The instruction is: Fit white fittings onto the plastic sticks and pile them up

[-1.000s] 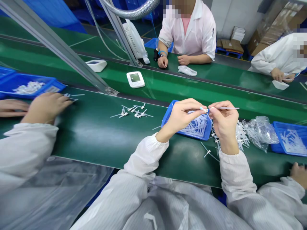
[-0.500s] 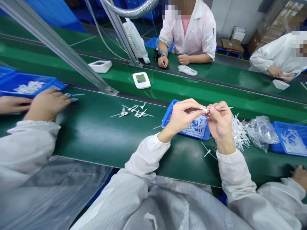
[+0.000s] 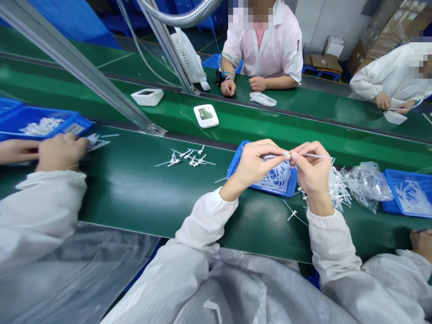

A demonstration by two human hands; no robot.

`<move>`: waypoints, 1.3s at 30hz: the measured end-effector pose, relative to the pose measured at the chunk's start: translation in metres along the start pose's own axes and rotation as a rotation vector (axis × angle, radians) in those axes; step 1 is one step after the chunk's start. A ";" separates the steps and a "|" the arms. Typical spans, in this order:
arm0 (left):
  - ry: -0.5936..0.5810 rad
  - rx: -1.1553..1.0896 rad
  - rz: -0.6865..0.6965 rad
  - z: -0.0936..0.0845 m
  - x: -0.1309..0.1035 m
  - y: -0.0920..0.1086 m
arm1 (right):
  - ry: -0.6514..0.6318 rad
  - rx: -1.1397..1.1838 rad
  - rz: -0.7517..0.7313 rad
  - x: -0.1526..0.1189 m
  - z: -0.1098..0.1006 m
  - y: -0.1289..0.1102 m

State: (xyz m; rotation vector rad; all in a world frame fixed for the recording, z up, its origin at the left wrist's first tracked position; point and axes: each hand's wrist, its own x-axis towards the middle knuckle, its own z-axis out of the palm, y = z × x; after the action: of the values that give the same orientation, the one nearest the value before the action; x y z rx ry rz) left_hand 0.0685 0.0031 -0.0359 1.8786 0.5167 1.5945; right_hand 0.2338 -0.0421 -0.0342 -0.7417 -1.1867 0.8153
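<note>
Above a blue tray of thin white tubes point(image 3: 229, 173), my left hand point(image 3: 258, 162) pinches a small white connector point(image 3: 286, 154) with a bluish end. My right hand point(image 3: 312, 168) meets it fingertip to fingertip and grips a thin white tube point(image 3: 317, 156) that sticks out to the right. The fingers hide where the two parts meet. Below my hands on the green surface lies a connector with tubes on it point(image 3: 293, 213). Several similar pieces point(image 3: 193, 158) lie to the left, and a pile of white parts point(image 3: 338, 189) sits right of my right hand.
A crumpled clear bag point(image 3: 369, 182) and another blue tray point(image 3: 407, 211) are at the right. White devices point(image 3: 206, 116) sit on the green belt. Another person's hands point(image 3: 62, 150) work by a blue tray point(image 3: 72, 121) at the left. More people sit across. A metal post point(image 3: 84, 67) slants at upper left.
My right hand has turned slightly, with the tube now pointing out further right. The white devices on the belt have shifted right. The neighbour's hand at the left has moved slightly left.
</note>
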 end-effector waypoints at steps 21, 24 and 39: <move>0.034 -0.308 -0.119 0.017 -0.009 -0.007 | -0.058 -0.024 -0.007 0.005 -0.008 0.003; -0.015 -0.223 -0.166 -0.012 -0.013 -0.011 | -0.042 -0.106 0.047 0.011 -0.030 -0.015; -0.525 0.678 -0.539 -0.167 -0.135 -0.092 | -0.392 -0.839 0.049 0.008 -0.055 -0.047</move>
State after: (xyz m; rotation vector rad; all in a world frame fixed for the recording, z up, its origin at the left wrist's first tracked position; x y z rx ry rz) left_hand -0.1126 0.0162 -0.1828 2.2455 1.2920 0.5630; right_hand 0.2960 -0.0634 -0.0025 -1.3308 -1.9066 0.4874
